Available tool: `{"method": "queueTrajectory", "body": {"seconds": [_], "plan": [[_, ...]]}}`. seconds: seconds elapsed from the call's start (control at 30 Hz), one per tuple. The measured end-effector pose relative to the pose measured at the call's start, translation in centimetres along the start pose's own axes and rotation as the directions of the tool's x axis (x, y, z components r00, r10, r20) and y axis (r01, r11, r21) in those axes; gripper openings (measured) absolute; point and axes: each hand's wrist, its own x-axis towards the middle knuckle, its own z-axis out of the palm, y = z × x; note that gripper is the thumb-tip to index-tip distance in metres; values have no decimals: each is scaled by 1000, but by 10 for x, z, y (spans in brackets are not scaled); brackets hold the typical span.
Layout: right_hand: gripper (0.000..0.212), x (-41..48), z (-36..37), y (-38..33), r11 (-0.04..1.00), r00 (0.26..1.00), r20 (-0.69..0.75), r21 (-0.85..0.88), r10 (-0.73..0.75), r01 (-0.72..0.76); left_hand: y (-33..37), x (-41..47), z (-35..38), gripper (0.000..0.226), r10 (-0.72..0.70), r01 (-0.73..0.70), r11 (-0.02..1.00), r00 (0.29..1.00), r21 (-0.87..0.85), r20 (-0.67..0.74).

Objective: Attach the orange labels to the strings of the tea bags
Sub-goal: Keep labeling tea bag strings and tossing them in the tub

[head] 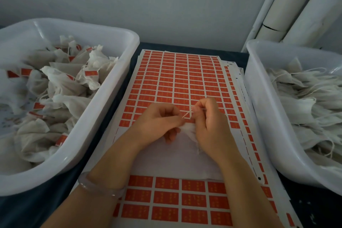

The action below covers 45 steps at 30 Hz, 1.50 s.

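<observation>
While over gridded orange labels (185, 79), left hand (159, 120), right hand (211, 122): pinch on thin string (187, 114).

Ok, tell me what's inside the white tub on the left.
The left tub holds a loose pile of tea bags, several carrying orange labels on their strings. Whatever lies beneath the pile is covered.

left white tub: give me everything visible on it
The white tub looks like glossy plastic: rectangular, with rounded corners, a rolled rim and sloping walls. It sits upright on the dark tabletop, left of the label sheet. Its right wall is close beside the sheet's edge, and contact is unclear. Its left part is out of frame. Loosely heaped inside are white tea bags, several showing orange labels.
</observation>
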Motion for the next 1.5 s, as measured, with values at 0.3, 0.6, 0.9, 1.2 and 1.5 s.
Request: {"method": "queueTrajectory", "body": {"seconds": [0.3,0.6,0.9,1.2,1.5], "plan": [[20,3,6,-14,883,942,-79,383,326,-273,-7,0,8,26,230,-222,951,973,216,-13],[31,7,1,-26,419,823,99,823,559,-383,-3,1,9,28,244,-245,966,969,79,31],[29,5,1,-27,357,821,57,882,568,-308,-1,0,9,28,280,-287,957,953,50,117],[17,13,-31,1,757,822,-401,651,404,-54,-7,1,-24,42,60,31,796,990,604,-130],[67,0,-37,5,876,842,-299,-38,448,-480,-18,1,-20,92,-151,92,719,988,689,25]]}}
